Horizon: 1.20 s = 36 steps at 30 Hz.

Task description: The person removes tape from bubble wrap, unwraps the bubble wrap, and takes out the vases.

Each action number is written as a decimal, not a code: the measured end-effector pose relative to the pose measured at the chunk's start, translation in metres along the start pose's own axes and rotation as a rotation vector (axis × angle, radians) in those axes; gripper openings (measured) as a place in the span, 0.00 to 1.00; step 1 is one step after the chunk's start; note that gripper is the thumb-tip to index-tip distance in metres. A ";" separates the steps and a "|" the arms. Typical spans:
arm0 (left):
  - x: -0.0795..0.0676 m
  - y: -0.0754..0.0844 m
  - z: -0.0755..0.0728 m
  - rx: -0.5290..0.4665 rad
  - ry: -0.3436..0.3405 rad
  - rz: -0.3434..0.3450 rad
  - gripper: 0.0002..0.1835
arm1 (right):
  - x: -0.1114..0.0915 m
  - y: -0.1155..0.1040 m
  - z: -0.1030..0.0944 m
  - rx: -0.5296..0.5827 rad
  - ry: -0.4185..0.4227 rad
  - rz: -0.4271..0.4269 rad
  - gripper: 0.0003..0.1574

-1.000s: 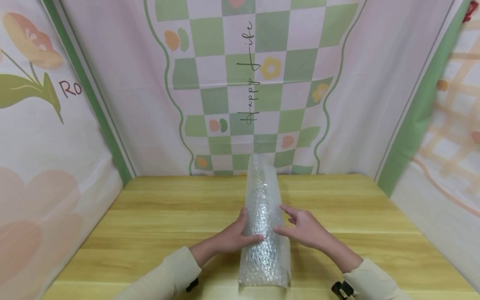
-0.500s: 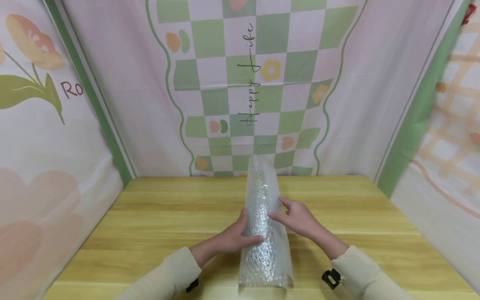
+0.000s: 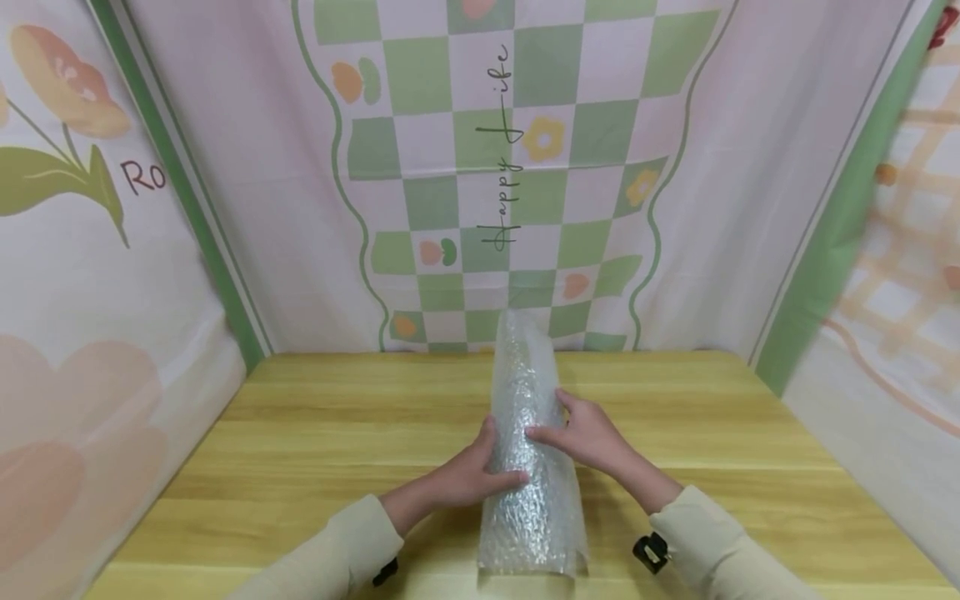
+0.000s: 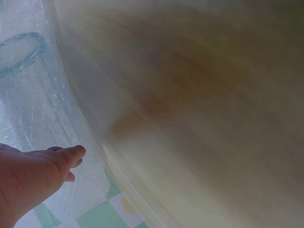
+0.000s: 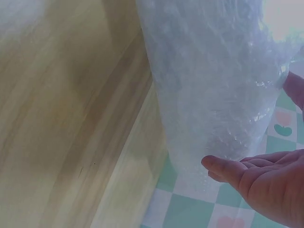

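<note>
A long roll of clear bubble wrap (image 3: 528,500) lies lengthwise at the middle of the table in the head view. A round bluish rim shows through the bubble wrap (image 4: 28,90) in the left wrist view; what it belongs to is unclear. My left hand (image 3: 465,477) holds the roll from its left side, thumb laid across the top. On the other side my right hand (image 3: 588,433) grips the wrap's right edge, its thumb on top and index finger farther along the edge. Fingers of the right hand (image 5: 266,183) lie against the wrap in the right wrist view.
The roll rests on a wood-grain table (image 3: 337,400). A curtain with green and white checks (image 3: 420,142) hangs behind the table's far edge, with printed cloth at both sides. A black wrist strap (image 3: 650,552) shows under the right sleeve.
My right hand has moved left and slightly away from me along the wrap, its thumb coming farther over the top. The wrap's lower right edge has spread slightly outward. My left hand stays in place.
</note>
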State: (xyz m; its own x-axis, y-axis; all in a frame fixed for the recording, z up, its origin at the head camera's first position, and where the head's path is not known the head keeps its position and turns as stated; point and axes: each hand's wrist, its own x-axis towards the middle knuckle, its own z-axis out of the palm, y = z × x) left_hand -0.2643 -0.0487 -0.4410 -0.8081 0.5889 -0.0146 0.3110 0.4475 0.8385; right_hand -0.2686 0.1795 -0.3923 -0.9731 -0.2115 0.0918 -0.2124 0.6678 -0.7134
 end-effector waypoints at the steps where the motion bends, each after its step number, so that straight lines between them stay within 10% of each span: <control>1: 0.000 0.000 0.000 0.001 0.000 0.000 0.62 | 0.000 0.000 0.000 0.000 -0.004 -0.001 0.66; 36: 0.002 -0.001 0.000 0.021 -0.002 0.018 0.61 | 0.011 -0.008 -0.017 -0.076 -0.075 -0.021 0.51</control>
State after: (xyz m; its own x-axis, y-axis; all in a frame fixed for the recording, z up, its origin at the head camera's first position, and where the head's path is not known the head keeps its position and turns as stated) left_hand -0.2659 -0.0480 -0.4420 -0.8013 0.5983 -0.0004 0.3363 0.4510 0.8267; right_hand -0.2795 0.1835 -0.3739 -0.9596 -0.2765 0.0518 -0.2413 0.7141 -0.6571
